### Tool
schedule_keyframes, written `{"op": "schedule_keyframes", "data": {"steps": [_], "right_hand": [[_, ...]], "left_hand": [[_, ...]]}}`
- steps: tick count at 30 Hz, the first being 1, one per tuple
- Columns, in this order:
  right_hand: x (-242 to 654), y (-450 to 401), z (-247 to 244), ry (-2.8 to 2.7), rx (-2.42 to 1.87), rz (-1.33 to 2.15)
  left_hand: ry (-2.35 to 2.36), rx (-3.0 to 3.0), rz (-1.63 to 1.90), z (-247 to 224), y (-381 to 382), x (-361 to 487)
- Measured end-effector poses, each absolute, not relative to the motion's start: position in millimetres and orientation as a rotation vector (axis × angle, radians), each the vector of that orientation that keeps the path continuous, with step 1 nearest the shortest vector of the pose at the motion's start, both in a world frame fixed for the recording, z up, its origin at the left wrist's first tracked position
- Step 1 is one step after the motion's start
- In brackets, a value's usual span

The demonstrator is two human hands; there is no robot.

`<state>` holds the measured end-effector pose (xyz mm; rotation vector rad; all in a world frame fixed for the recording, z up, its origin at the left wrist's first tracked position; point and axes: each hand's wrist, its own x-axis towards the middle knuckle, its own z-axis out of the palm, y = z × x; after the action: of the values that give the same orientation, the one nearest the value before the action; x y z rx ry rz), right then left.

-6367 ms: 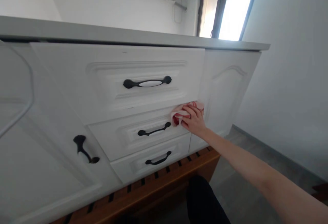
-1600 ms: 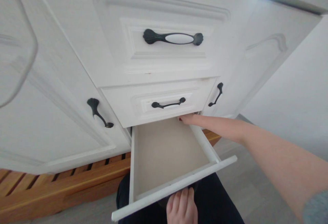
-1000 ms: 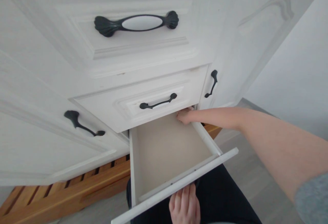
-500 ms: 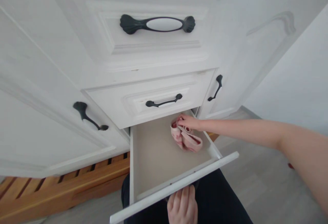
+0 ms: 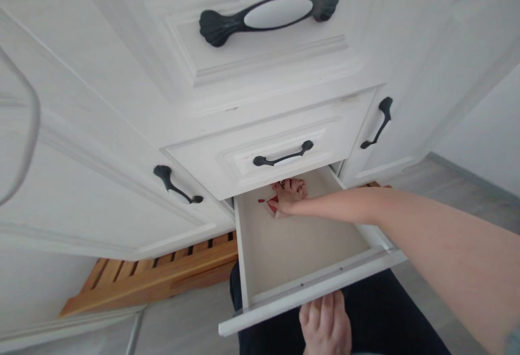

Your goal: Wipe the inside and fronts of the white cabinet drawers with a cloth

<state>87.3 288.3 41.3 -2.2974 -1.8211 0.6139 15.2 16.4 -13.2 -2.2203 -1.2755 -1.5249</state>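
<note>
Inside the pulled-out white drawer, my right hand is closed on a pink and red cloth item near the back left. The fingers and palm cover much of the cloth, which lies on the drawer's bottom. Below the drawer's front edge, my left hand has its fingers curled up behind the front panel, around the drawer handle, which is mostly hidden.
A closed drawer with a dark handle sits just above the open one. Cabinet doors with dark handles flank it. A wooden slatted bench stands low at the left. My dark-clothed legs are under the drawer.
My right hand has moved the cloth from the drawer's right side to its back left. The view has shifted, and my left hand remains at the drawer front.
</note>
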Motion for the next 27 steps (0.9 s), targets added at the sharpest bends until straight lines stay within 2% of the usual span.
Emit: {"op": "schedule_keyframes", "data": {"steps": [4,10,18,27], "right_hand": [[67.6,289.2,24.8,-1.908,-2.039,0.565],[19.8,306.7,29.3,-2.084,-1.635,0.661],[-3.0,291.5,35.6,-1.812,-1.6,0.962],[-22.5,170.3,57.9,-1.496,-1.686,1.564]], "left_hand": [[-1.346,-2.249,-1.518,-13.8,16.3,16.3],[-1.36,-2.246,-1.543,-9.4,14.5,16.3],[-1.343,-2.234,-1.527,-16.6,7.7,17.9],[-1.334,-2.274,-1.468,-24.7,4.5,13.6]]}}
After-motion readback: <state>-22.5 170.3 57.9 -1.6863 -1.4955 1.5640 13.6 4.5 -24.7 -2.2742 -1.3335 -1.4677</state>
